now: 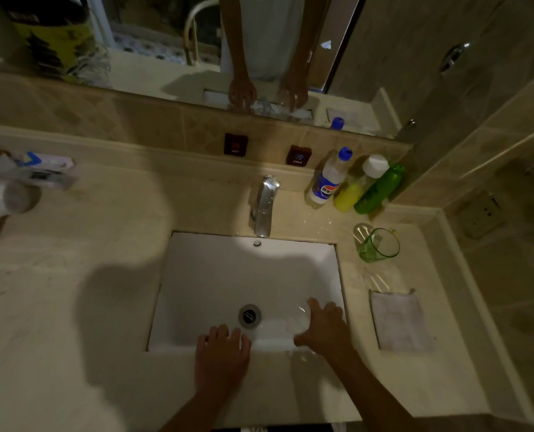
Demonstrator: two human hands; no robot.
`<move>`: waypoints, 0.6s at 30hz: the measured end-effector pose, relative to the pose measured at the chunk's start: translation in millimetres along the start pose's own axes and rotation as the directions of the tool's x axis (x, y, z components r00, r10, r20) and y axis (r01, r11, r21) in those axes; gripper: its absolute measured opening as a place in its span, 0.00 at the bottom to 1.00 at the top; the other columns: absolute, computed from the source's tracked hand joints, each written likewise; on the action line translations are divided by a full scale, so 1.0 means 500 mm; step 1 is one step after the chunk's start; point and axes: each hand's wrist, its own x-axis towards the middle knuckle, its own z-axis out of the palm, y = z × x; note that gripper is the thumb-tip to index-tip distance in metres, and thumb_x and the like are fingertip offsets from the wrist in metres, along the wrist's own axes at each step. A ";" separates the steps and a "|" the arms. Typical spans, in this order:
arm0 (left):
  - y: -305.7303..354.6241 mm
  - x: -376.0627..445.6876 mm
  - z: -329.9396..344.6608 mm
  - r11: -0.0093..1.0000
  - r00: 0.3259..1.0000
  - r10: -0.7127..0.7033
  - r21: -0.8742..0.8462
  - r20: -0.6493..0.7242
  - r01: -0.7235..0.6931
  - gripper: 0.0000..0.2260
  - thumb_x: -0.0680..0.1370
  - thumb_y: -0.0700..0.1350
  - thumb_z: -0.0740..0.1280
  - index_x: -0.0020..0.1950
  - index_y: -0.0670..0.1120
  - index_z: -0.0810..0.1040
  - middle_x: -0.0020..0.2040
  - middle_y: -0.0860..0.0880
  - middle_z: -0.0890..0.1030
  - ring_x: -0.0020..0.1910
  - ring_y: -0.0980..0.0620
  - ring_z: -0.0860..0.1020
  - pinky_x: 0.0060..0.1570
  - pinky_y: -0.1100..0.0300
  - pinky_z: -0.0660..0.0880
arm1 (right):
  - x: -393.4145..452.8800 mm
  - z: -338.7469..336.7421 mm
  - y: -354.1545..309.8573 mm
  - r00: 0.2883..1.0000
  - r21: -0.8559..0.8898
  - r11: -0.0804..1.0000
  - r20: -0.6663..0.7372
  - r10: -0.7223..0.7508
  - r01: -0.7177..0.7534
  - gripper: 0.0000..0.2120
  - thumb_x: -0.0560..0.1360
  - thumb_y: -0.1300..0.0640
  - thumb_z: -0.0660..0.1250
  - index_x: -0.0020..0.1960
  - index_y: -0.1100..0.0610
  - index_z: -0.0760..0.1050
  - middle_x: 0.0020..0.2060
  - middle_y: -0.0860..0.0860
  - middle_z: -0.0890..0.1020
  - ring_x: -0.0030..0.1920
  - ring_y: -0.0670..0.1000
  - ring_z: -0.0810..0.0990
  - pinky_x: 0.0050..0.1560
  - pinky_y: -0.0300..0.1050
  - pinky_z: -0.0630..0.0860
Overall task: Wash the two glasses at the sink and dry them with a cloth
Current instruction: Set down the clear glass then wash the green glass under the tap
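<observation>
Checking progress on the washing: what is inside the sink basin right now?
A clear glass held by the right hand, near the drain. The left hand rests on the front rim. The right hand covers part of the glass.

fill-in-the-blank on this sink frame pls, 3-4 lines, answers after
1. The right hand holds a clear glass inside the ____.
2. The green glass stands on the counter to the ____ of the faucet.
3. The folded cloth lies on the counter, nearer the ____ hand.
4. The left hand holds ____.

Answers: sink; right; right; nothing
</observation>
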 end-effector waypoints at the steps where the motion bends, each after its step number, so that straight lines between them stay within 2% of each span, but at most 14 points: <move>1: 0.000 -0.001 0.001 1.000 1.000 0.006 0.002 -0.002 -0.006 0.13 0.74 0.52 0.59 0.38 0.50 0.80 0.37 0.46 0.79 0.39 0.42 0.79 0.42 0.49 0.71 | 0.001 0.002 0.003 0.998 0.009 0.999 0.058 0.030 -0.031 0.45 0.60 0.41 0.76 0.71 0.49 0.60 0.64 0.58 0.68 0.65 0.59 0.67 0.57 0.49 0.74; 3: -0.001 -0.004 0.001 1.000 1.000 0.005 0.003 -0.004 -0.005 0.13 0.74 0.52 0.59 0.38 0.50 0.80 0.37 0.46 0.79 0.39 0.42 0.78 0.41 0.49 0.71 | -0.004 0.008 0.008 0.999 0.032 0.998 0.028 0.046 -0.047 0.45 0.59 0.39 0.75 0.70 0.48 0.60 0.62 0.57 0.69 0.63 0.58 0.69 0.54 0.48 0.74; 6: 0.003 -0.004 0.002 1.000 1.000 0.005 0.011 -0.016 -0.005 0.13 0.75 0.52 0.58 0.39 0.50 0.80 0.38 0.46 0.79 0.40 0.42 0.78 0.42 0.49 0.71 | -0.009 0.008 0.003 0.990 0.086 0.996 -0.136 0.044 -0.032 0.46 0.57 0.35 0.72 0.70 0.45 0.59 0.60 0.55 0.70 0.59 0.56 0.70 0.47 0.45 0.72; 7: 0.002 -0.005 -0.001 1.000 1.000 0.009 0.020 -0.011 -0.009 0.13 0.75 0.52 0.58 0.39 0.50 0.80 0.38 0.46 0.79 0.40 0.42 0.78 0.43 0.49 0.71 | -0.005 0.006 0.001 0.991 0.085 0.996 -0.128 0.042 -0.031 0.46 0.57 0.35 0.72 0.70 0.46 0.59 0.60 0.55 0.70 0.60 0.56 0.70 0.47 0.46 0.73; 10: -0.001 -0.006 0.000 0.999 0.999 0.025 0.039 -0.027 -0.024 0.13 0.75 0.51 0.58 0.39 0.49 0.80 0.37 0.45 0.79 0.39 0.42 0.78 0.41 0.49 0.71 | 0.006 -0.003 -0.009 0.997 0.028 0.997 0.045 0.065 -0.066 0.45 0.59 0.38 0.75 0.70 0.49 0.60 0.62 0.57 0.69 0.62 0.58 0.69 0.54 0.49 0.74; 11: -0.001 -0.007 0.000 0.999 0.999 0.020 0.041 -0.026 -0.019 0.13 0.75 0.51 0.58 0.38 0.49 0.80 0.36 0.45 0.78 0.39 0.42 0.78 0.41 0.49 0.71 | 0.006 -0.002 -0.009 0.996 0.030 0.997 0.052 0.072 -0.073 0.45 0.59 0.38 0.75 0.70 0.50 0.61 0.62 0.57 0.69 0.63 0.58 0.69 0.54 0.50 0.75; 14: 0.003 -0.009 -0.005 1.000 1.000 -0.016 0.016 -0.016 0.016 0.14 0.75 0.52 0.57 0.38 0.49 0.80 0.36 0.45 0.78 0.38 0.42 0.78 0.41 0.49 0.72 | -0.002 -0.005 -0.011 0.997 0.045 0.998 -0.063 0.055 -0.052 0.44 0.59 0.36 0.74 0.69 0.47 0.60 0.61 0.56 0.69 0.62 0.58 0.69 0.49 0.47 0.73; 15: 0.003 -0.009 -0.002 1.000 1.000 -0.013 0.020 0.007 0.013 0.14 0.75 0.52 0.57 0.39 0.49 0.80 0.37 0.45 0.79 0.39 0.42 0.78 0.42 0.49 0.72 | -0.001 -0.009 -0.011 0.997 0.038 0.998 -0.056 0.044 -0.042 0.44 0.59 0.36 0.75 0.69 0.48 0.60 0.61 0.57 0.70 0.62 0.58 0.69 0.50 0.47 0.73; 18: -0.003 -0.010 0.009 0.999 1.000 0.000 0.053 0.026 -0.002 0.14 0.76 0.51 0.56 0.40 0.49 0.79 0.38 0.44 0.79 0.41 0.42 0.77 0.44 0.48 0.70 | 0.001 -0.021 -0.014 0.996 0.004 0.999 0.077 0.039 -0.040 0.46 0.62 0.39 0.76 0.72 0.51 0.60 0.65 0.59 0.69 0.66 0.60 0.68 0.58 0.52 0.74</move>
